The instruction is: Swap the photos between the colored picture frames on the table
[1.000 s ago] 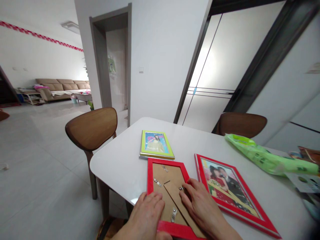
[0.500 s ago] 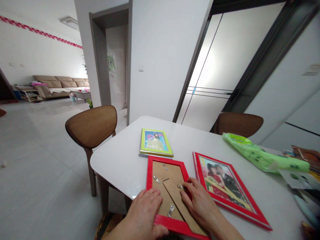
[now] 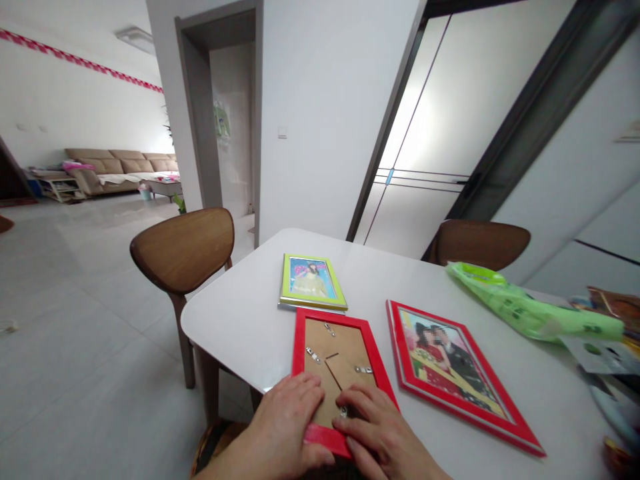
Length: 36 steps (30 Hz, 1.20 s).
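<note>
A red picture frame (image 3: 338,343) lies face down at the near edge of the white table (image 3: 240,320), its brown backing board and small metal clips showing. My left hand (image 3: 290,427) rests on its near left corner, fingers together and bent over the red edge. My right hand (image 3: 373,427) lies on the near part of the backing, fingertips at a metal clip near the bottom. To the right lies a larger red frame (image 3: 457,373), photo side up. A small green frame (image 3: 311,281) with a photo lies just beyond.
A green plastic bag (image 3: 530,310) and papers (image 3: 600,350) lie at the table's right side. Brown wooden chairs stand at the left (image 3: 183,250) and far side (image 3: 483,243). A doorway, tiled floor and a sofa (image 3: 107,170) lie to the left.
My right hand has drawn back from the clip on the frame's right side to the clip near the bottom edge. My left hand stays on the near left corner.
</note>
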### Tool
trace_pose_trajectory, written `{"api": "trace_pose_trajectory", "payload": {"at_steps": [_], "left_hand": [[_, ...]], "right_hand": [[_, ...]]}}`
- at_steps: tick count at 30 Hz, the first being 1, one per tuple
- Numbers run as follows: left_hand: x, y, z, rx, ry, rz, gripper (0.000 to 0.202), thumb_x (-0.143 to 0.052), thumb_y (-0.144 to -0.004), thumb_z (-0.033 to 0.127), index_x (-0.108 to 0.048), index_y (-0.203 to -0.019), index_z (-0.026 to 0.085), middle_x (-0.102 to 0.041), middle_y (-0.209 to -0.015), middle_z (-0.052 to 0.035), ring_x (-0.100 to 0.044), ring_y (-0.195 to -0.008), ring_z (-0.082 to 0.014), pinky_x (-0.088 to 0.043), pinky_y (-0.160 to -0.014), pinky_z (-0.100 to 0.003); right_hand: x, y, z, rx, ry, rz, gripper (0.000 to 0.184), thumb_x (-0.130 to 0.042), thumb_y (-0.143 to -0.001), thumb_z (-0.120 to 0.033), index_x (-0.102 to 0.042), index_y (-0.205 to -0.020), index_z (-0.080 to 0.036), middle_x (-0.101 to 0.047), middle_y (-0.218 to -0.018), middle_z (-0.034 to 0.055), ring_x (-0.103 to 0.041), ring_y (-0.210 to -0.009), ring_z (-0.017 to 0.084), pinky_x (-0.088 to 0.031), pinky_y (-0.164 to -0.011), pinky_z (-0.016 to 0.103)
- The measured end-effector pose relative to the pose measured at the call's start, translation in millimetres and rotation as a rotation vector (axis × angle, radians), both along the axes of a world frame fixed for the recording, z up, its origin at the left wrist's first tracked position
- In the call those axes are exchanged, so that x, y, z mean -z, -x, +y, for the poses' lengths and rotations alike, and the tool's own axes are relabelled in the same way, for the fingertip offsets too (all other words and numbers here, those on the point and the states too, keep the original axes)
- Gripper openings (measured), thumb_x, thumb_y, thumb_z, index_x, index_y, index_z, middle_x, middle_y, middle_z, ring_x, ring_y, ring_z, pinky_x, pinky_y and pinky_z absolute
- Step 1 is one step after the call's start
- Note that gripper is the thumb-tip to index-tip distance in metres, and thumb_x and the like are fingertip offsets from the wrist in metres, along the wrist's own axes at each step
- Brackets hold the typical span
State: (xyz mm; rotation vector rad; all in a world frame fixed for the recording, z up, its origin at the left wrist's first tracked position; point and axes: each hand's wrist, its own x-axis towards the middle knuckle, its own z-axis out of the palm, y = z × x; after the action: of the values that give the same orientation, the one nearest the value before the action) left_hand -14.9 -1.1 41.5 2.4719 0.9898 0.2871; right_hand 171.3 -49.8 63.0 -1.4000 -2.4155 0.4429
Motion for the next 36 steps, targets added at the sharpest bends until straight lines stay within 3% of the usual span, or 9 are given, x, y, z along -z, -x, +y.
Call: {"api": "trace_pose_trajectory", "payload": {"at_steps": [5, 11, 15, 21, 24, 30, 36], "left_hand": [[1.8, 0.6, 1.1, 0.028, -0.011, -0.019, 0.064, -0.068, -0.058, 0.045, -0.046, -0.113, 0.019, -0.043, -0.126, -0.0066, -0.038, -0.114, -0.0223, -0.025, -0.099, -0.034], [3.8, 1.1, 1.0, 0.025, -0.057, -0.034, 0.055, -0.069, -0.057, 0.045, -0.052, -0.102, 0.018, -0.046, -0.122, -0.0069, -0.040, -0.111, -0.0218, -0.026, -0.098, -0.032], [4.7, 2.0, 1.7, 0.028, -0.063, -0.041, 0.050, -0.071, -0.056, 0.044, -0.055, -0.094, 0.017, -0.051, -0.116, -0.0063, -0.043, -0.108, -0.0210, -0.027, -0.097, -0.029], [1.1, 1.7, 2.0, 0.023, -0.070, -0.079, 0.048, -0.071, -0.056, 0.043, -0.056, -0.092, 0.016, -0.053, -0.113, -0.0075, -0.046, -0.105, -0.0217, -0.031, -0.094, -0.029], [-1.4, 2.2, 2.5, 0.032, -0.059, -0.093, 0.046, -0.070, -0.057, 0.043, -0.055, -0.092, 0.017, -0.054, -0.110, -0.0069, -0.046, -0.105, -0.0224, -0.031, -0.093, -0.031], [-3.4, 3.6, 3.7, 0.049, 0.030, -0.080, 0.042, -0.072, -0.056, 0.042, -0.057, -0.086, 0.017, -0.050, -0.119, -0.0086, -0.044, -0.109, -0.0241, -0.029, -0.095, -0.033], [-7.5, 2.4, 3.8, 0.009, 0.099, -0.012, 0.044, -0.074, -0.054, 0.036, -0.058, -0.089, 0.016, -0.043, -0.125, -0.0105, -0.038, -0.115, -0.0241, -0.025, -0.098, -0.035]], "right_hand": [[7.3, 2.0, 13.6, 0.098, -0.007, 0.025, 0.031, -0.037, -0.080, -0.024, -0.056, -0.104, -0.024, -0.054, -0.101, 0.0066, -0.046, -0.094, 0.019, -0.036, -0.084, 0.035], [13.1, 22.2, 55.2, 0.234, -0.064, -0.010, 0.032, -0.035, -0.079, -0.018, -0.055, -0.104, -0.017, -0.054, -0.098, 0.0092, -0.046, -0.092, 0.019, -0.036, -0.081, 0.033], [14.4, 29.4, 68.5, 0.198, -0.075, -0.033, 0.029, -0.037, -0.076, -0.013, -0.060, -0.092, -0.020, -0.056, -0.091, 0.0055, -0.046, -0.087, 0.018, -0.035, -0.079, 0.031], [14.0, 29.1, 61.5, 0.153, -0.067, 0.009, 0.036, -0.039, -0.074, -0.010, -0.059, -0.100, -0.024, -0.057, -0.099, 0.0032, -0.045, -0.092, 0.018, -0.032, -0.083, 0.034], [16.2, 25.2, 66.1, 0.151, -0.060, 0.021, 0.031, -0.039, -0.076, -0.015, -0.060, -0.098, -0.024, -0.058, -0.098, 0.0036, -0.047, -0.090, 0.018, -0.034, -0.081, 0.032], [31.4, 1.1, 108.9, 0.539, -0.141, 0.015, 0.022, -0.043, -0.074, -0.026, -0.063, -0.081, -0.017, -0.063, -0.085, 0.0075, -0.054, -0.083, 0.017, -0.036, -0.074, 0.027], [43.1, -9.6, 135.2, 0.715, -0.151, 0.031, 0.019, -0.045, -0.072, -0.030, -0.058, -0.064, -0.019, -0.062, -0.067, 0.0060, -0.055, -0.063, 0.017, -0.033, -0.056, 0.025]]}}
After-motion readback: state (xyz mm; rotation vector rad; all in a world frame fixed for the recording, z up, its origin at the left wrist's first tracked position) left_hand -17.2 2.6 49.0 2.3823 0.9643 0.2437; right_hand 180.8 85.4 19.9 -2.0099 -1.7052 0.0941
